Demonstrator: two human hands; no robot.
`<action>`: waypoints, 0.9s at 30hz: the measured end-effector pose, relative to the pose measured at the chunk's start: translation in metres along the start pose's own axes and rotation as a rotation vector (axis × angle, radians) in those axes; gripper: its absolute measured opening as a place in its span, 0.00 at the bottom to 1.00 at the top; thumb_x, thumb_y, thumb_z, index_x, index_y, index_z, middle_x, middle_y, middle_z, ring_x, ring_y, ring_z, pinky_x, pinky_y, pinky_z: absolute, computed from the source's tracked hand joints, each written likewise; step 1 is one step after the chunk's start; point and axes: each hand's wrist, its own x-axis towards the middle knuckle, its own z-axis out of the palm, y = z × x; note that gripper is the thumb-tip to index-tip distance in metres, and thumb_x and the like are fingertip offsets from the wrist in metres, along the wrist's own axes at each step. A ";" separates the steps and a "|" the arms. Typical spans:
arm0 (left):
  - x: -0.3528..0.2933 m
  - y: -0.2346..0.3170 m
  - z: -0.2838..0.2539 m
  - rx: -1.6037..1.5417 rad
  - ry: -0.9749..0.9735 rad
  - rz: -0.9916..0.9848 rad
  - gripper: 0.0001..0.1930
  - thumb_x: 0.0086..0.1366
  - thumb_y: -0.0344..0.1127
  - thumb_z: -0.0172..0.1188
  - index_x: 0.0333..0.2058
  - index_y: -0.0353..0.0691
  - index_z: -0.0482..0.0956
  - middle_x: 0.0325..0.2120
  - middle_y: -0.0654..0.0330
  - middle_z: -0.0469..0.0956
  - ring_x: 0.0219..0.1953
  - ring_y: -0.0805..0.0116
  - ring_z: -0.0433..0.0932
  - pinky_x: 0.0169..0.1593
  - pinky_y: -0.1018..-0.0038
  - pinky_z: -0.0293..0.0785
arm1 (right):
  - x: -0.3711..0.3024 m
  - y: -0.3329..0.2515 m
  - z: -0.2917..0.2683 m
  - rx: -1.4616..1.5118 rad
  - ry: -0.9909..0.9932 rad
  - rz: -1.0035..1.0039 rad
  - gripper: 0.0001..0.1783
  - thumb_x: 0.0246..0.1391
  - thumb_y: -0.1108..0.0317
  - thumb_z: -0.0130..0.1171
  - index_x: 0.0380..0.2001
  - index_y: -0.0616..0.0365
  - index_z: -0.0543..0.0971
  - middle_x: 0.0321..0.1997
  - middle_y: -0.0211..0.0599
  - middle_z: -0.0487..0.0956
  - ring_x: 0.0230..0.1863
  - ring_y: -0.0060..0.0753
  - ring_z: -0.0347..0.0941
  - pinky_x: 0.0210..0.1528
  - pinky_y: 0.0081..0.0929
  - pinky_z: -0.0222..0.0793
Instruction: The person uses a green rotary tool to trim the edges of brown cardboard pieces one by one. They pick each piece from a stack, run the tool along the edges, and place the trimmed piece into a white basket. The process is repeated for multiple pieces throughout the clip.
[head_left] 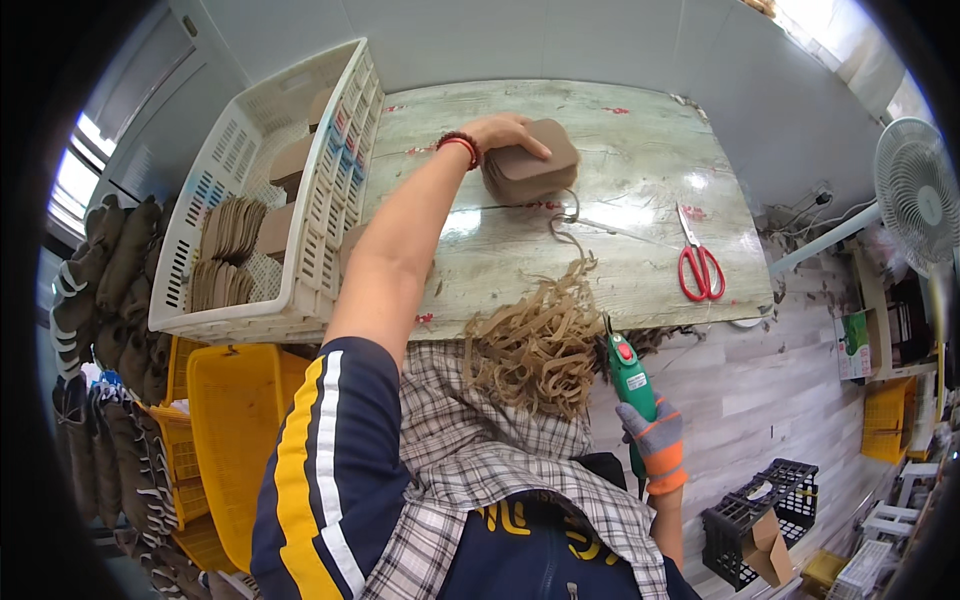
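Note:
My bare left hand (512,138) reaches across to the far middle of the table and is closed on a stack of brown rounded-square pieces (540,180). The thumb lies over the top of the stack; the other fingers are mostly hidden. A thin curled strip (572,215) trails from the stack's near side. In my right hand (658,445), which wears a grey and orange glove, is a green handheld power tool (630,375) with a red switch, its narrow tip pointing at the table's front edge. Between my arms, a tangled heap of brown strips (540,340) spills off that edge onto my checked apron (490,420).
Red-handled scissors (702,270) lie on the table's right side. At left, a white plastic crate (300,285) holds brown stacks, with a yellow basket (235,450) below it. A white fan (918,195) stands at right; a black crate (735,525) sits on the floor.

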 end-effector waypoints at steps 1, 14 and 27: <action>-0.009 0.008 0.010 0.045 -0.052 0.034 0.35 0.43 0.48 0.72 0.49 0.36 0.75 0.43 0.52 0.78 0.46 0.59 0.75 0.50 0.71 0.70 | -0.002 0.001 0.001 -0.007 0.004 -0.004 0.18 0.46 0.62 0.68 0.35 0.62 0.75 0.23 0.29 0.76 0.18 0.18 0.68 0.21 0.19 0.65; -0.101 -0.028 0.106 0.708 0.287 0.399 0.59 0.38 0.57 0.72 0.66 0.54 0.46 0.66 0.44 0.42 0.69 0.46 0.37 0.66 0.44 0.36 | -0.015 0.006 -0.003 -0.030 -0.015 -0.023 0.21 0.46 0.60 0.67 0.39 0.63 0.75 0.23 0.30 0.76 0.18 0.18 0.69 0.21 0.19 0.66; -0.179 -0.063 0.164 0.721 0.691 0.590 0.32 0.53 0.34 0.63 0.57 0.39 0.65 0.63 0.49 0.52 0.68 0.53 0.45 0.68 0.54 0.36 | -0.028 0.018 0.004 -0.041 0.026 -0.079 0.23 0.46 0.58 0.68 0.39 0.63 0.75 0.23 0.30 0.77 0.18 0.19 0.70 0.21 0.19 0.67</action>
